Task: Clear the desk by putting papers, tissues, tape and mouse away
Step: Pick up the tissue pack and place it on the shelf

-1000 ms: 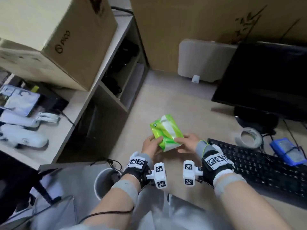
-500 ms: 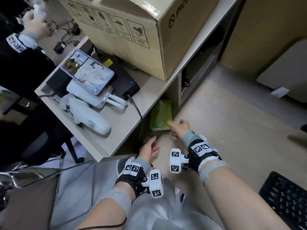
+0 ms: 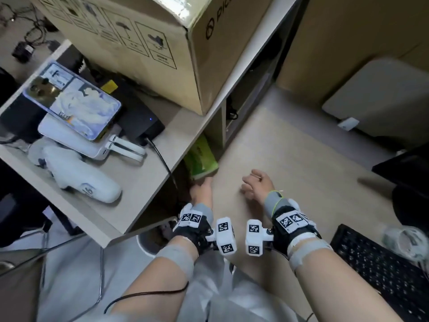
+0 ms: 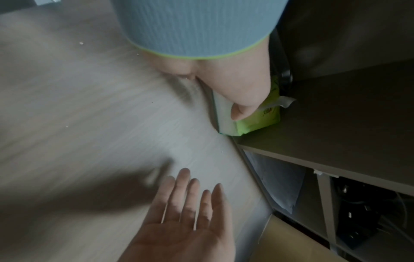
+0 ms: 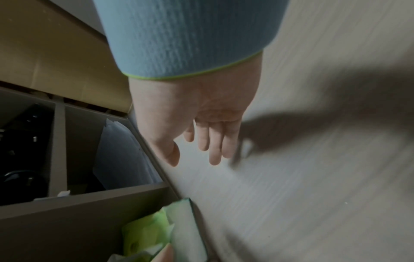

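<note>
A green tissue pack (image 3: 202, 159) lies in the open shelf compartment at the desk's left edge, its white end facing out. In the left wrist view my left hand (image 4: 244, 99) rests with a straight finger against that end of the tissue pack (image 4: 262, 122). My left hand (image 3: 202, 189) does not grip the pack. My right hand (image 3: 255, 184) hovers over the desk to the right of the pack, fingers relaxed and holding nothing. The right wrist view shows my right hand (image 5: 201, 141) with the tissue pack (image 5: 156, 235) below it. A tape roll (image 3: 404, 240) sits at the right edge.
A large cardboard box (image 3: 139, 43) stands on the side shelf above the compartment, with a phone (image 3: 72, 101) and a white device (image 3: 81, 180) beside it. White papers (image 5: 121, 156) stand in the neighbouring compartment. A black keyboard (image 3: 383, 268) lies at lower right, below the monitor (image 3: 406, 163).
The tissue pack went from both hands into the shelf compartment. My right hand has let go and drawn back to the right; my left hand has moved up against the pack's end.
</note>
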{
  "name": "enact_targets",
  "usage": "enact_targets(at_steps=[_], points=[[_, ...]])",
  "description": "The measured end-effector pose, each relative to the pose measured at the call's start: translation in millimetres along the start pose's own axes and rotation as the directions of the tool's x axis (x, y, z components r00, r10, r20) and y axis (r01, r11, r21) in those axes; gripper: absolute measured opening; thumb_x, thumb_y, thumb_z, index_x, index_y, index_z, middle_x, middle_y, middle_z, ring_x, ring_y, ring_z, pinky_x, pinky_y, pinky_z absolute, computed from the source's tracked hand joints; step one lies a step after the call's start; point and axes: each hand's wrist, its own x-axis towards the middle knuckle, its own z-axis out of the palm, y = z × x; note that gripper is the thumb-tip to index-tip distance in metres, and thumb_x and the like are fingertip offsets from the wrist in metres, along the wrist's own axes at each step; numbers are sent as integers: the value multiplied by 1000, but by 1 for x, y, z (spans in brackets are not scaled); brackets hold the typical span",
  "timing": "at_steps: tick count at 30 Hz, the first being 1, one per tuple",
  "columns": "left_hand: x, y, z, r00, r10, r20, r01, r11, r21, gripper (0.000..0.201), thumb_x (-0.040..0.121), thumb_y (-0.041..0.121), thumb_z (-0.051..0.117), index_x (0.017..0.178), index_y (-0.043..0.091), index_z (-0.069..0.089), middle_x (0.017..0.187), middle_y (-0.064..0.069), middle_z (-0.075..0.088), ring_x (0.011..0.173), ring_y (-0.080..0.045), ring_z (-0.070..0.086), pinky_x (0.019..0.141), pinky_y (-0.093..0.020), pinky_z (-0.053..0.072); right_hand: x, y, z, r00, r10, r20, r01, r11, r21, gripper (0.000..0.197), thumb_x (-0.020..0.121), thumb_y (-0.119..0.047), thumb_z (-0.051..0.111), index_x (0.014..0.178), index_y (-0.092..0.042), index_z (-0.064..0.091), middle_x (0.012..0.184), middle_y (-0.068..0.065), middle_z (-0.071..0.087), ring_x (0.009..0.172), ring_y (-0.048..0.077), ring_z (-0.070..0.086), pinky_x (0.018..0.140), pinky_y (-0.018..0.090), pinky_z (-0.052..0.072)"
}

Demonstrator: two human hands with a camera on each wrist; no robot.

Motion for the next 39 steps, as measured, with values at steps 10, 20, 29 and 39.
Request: enact_targets(at_steps=[10, 20, 29, 39], points=[[1, 0, 4, 992, 101, 76, -98, 994, -39, 72, 65, 39, 75, 130, 18, 54, 127, -11, 66, 118, -34, 59, 108, -43, 42, 6, -31, 42, 977, 71, 201, -68, 997, -21, 38, 94, -10, 58, 129, -19, 46, 69, 3, 53, 63, 12, 50, 56, 24, 34], [12, 16, 10, 977, 38, 210, -32, 999, -29, 65, 34, 48, 71, 88, 10, 71, 86, -12, 57, 84, -22, 50, 78, -35, 38, 22, -55, 77, 962, 39, 272, -3, 991, -132, 44, 88, 15, 43, 121, -13, 51, 86, 8, 53, 50, 15, 42, 41, 19, 38], [-13, -1, 18, 973, 123, 196, -135, 990, 48, 64, 63, 25, 65, 124, 11, 55, 102, -23, 68, 89, -32, 68, 79, -36, 57, -25, -43, 15, 988, 58, 140, -54, 998, -31, 48, 93, 9, 48, 140, 3, 40, 128, 25, 57, 104, 35, 63, 105, 45, 43], [-112, -62, 103, 863, 7, 506, -171, 945, 278, 27, 97, 9, 50, 70, 12, 56, 52, 0, 59, 31, -8, 48, 35, -14, 33, -90, -11, -156, 973, 22, -231, -7, 998, 66, 37, 89, -4, 61, 126, -7, 58, 80, 0, 61, 38, -3, 56, 47, 16, 42]])
